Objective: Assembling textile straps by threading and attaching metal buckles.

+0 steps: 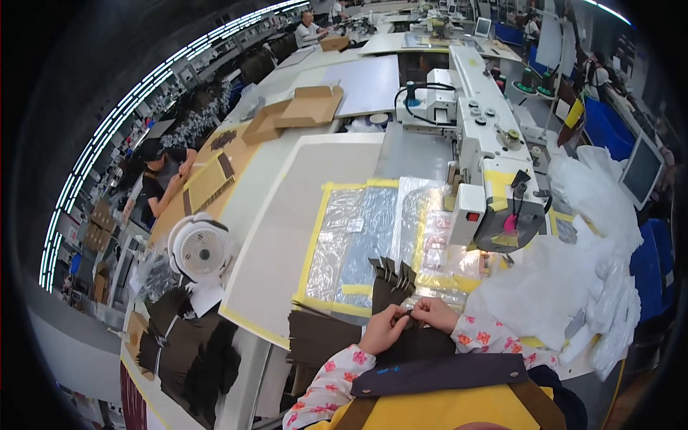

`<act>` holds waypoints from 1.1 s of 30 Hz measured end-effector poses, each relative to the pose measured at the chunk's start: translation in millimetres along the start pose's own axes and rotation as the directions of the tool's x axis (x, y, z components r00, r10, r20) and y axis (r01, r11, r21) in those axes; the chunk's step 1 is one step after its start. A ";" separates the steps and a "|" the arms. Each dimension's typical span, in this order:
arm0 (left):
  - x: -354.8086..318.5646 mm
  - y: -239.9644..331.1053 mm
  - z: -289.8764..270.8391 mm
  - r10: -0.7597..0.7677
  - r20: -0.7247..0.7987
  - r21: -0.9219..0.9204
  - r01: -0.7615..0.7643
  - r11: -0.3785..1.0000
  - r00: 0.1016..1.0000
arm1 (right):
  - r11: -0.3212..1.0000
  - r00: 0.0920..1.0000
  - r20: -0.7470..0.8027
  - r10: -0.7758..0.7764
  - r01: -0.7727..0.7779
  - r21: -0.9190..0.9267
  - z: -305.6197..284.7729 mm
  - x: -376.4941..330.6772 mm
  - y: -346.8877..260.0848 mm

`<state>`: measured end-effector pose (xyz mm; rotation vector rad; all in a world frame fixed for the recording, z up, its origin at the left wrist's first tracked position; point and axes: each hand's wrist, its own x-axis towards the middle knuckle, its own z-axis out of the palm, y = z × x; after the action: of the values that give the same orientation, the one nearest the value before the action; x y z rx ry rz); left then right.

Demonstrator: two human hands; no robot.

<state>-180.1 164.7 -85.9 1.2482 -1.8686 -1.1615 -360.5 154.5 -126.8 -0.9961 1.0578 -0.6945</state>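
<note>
My left hand (385,328) and my right hand (435,314) meet close together in front of me, fingers pinched. Both grip the narrow middle of a bundle of dark brown fabric pieces (391,291). Its cut ends fan out on the far side, and more dark cloth spreads beneath my hands. Whether a thin tie is also between the fingertips is too small to see. Left of my left hand lies another stack of dark brown fabric pieces (319,334), its layers showing at the edge.
A white sewing machine (494,143) stands ahead on the right, beside a clear plastic template edged in yellow tape (344,244). White sheeting (566,287) is heaped at right. At left are a white fan (201,247), tied dark fabric bundles (186,351) and a seated person (161,175).
</note>
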 end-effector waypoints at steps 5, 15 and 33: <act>-7.2 -5.9 12.8 0.108 -0.069 0.149 -0.097 0.984 0.992 | 0.933 0.969 -0.067 -0.239 0.210 -0.291 6.7 -8.1 12.9; 19.4 0.7 10.8 0.023 -0.041 0.424 -0.003 0.905 0.999 | 0.984 0.995 -0.004 -0.102 0.100 -0.144 -3.6 11.2 7.9; 15.3 -11.1 19.7 0.036 -0.107 0.324 0.001 0.946 0.994 | 0.896 0.977 -0.021 -0.211 0.184 -0.404 10.0 -8.5 -5.0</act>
<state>-197.9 155.2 -104.3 1.4361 -2.0361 -0.7751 -354.2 162.9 -117.5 -1.4609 1.1933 -0.6913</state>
